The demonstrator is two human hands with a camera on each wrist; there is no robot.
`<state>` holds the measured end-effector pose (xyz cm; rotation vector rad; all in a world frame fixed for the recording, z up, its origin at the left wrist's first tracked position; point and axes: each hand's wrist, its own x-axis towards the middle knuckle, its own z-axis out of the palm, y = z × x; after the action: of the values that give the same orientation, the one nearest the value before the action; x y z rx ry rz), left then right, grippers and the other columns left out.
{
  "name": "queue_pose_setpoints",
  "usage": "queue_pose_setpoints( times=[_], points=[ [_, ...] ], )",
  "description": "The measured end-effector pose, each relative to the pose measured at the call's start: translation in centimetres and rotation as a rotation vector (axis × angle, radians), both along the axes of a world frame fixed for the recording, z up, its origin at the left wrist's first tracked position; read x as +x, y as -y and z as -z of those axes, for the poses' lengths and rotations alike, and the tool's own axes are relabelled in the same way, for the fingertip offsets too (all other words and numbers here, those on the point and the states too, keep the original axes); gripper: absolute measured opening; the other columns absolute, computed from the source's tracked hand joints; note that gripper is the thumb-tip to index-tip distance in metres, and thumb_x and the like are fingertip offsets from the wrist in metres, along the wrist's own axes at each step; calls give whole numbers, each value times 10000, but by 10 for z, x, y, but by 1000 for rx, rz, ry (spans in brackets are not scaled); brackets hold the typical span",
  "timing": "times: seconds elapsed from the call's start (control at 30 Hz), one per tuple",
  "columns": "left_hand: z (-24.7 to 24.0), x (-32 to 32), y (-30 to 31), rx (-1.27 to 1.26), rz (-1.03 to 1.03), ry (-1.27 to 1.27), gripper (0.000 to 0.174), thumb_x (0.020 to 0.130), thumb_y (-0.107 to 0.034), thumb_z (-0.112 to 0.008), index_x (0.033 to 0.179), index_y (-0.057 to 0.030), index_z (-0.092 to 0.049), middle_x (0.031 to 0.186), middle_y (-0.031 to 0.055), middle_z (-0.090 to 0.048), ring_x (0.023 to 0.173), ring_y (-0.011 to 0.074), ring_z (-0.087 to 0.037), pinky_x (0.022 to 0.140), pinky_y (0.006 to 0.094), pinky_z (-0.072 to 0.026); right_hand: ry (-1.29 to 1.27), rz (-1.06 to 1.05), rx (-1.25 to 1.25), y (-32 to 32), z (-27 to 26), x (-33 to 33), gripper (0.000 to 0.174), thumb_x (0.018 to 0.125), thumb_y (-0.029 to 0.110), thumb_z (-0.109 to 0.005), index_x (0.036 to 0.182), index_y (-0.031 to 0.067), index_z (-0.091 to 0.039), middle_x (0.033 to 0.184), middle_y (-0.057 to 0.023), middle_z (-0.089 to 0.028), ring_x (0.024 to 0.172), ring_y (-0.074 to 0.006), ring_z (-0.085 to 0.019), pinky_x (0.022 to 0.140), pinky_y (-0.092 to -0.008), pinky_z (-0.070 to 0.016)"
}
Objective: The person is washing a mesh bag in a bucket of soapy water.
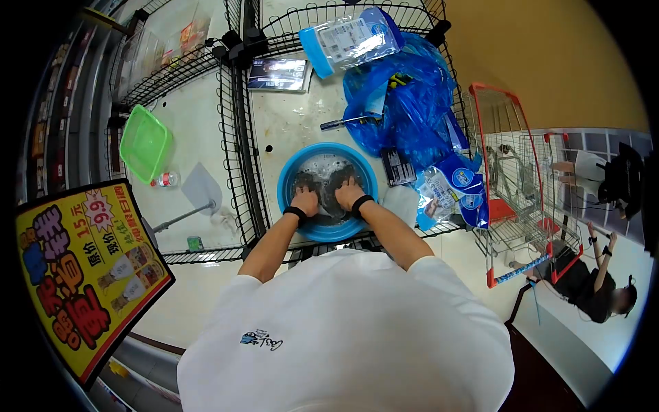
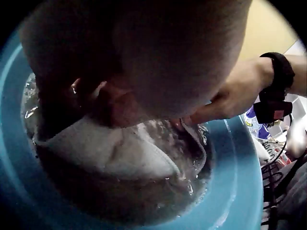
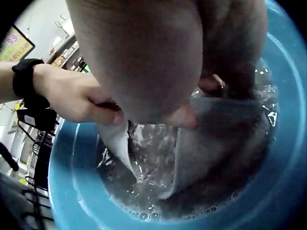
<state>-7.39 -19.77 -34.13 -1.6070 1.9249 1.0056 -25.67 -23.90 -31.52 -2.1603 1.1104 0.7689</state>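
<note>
A grey cloth [image 2: 110, 148] lies partly under dark, bubbly water in a round blue basin [image 1: 288, 216]. Both hands are down in the basin, side by side. My left hand [image 1: 306, 200] grips the cloth at the left; in the right wrist view its thumb and fingers pinch a light part of it. On the other side my right hand [image 1: 349, 193] holds another part of the cloth [image 3: 216, 139], thumb on top. Some fingertips are hidden by the cloth and water.
Beyond the basin are a screwdriver [image 1: 333, 126], a blue plastic bag [image 1: 419, 96] and a dark flat pack [image 1: 398, 167]. A green basket [image 1: 145, 144] sits left, past a wire divider [image 1: 237, 137]. A shopping cart [image 1: 511, 199] and a person [image 1: 590, 288] are at the right.
</note>
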Motion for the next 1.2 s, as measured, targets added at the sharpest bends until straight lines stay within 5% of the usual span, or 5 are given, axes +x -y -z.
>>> queue_pose_setpoints(
  times=[0.17, 0.47, 0.7, 0.8, 1.2],
  points=[
    [-14, 1, 12, 148, -3, -51, 444, 881, -223, -457, 1212, 66, -523, 1421, 346, -329, 1329, 561, -268, 1080, 529, -335, -90, -88, 118, 10, -22, 14, 357, 870, 154, -551, 1191, 3, -592, 1394, -336, -377, 1298, -555, -330, 1040, -564, -366],
    [5, -6, -10, -196, 40, -85, 471, 955, -251, -353, 1263, 68, -510, 1457, 211, -371, 1386, 364, -294, 1081, 480, -337, 85, -92, -128, -11, 3, 10, 327, 938, 187, -448, 1199, 35, -573, 1451, -261, -344, 1333, -466, -334, 1054, -546, -339],
    [-15, -11, -6, -348, 99, -208, 376, 828, -140, -516, 1122, 88, -568, 1412, 266, -389, 1357, 422, -318, 1064, 484, -377, 161, -33, -153, -11, -7, 9, 321, 954, 203, -418, 1179, 32, -571, 1522, -180, -279, 1373, -412, -300, 1073, -527, -319],
    [-11, -8, -4, -272, 114, -184, 364, 882, -190, -462, 1113, 59, -595, 1433, 237, -379, 1361, 420, -305, 1053, 495, -380, 194, -83, -184, -16, 1, 2, 320, 949, 198, -422, 1154, 29, -602, 1524, -153, -284, 1349, -406, -332, 1046, -543, -344],
    [-18, -6, 4, -70, 172, -147, 494, 761, -154, -606, 1197, 71, -546, 1466, 232, -346, 1350, 453, -318, 1077, 477, -371, 121, -65, -42, -5, -9, 10, 342, 941, 205, -428, 1184, 41, -603, 1466, -103, -377, 1376, -385, -298, 987, -588, -391]
  ],
)
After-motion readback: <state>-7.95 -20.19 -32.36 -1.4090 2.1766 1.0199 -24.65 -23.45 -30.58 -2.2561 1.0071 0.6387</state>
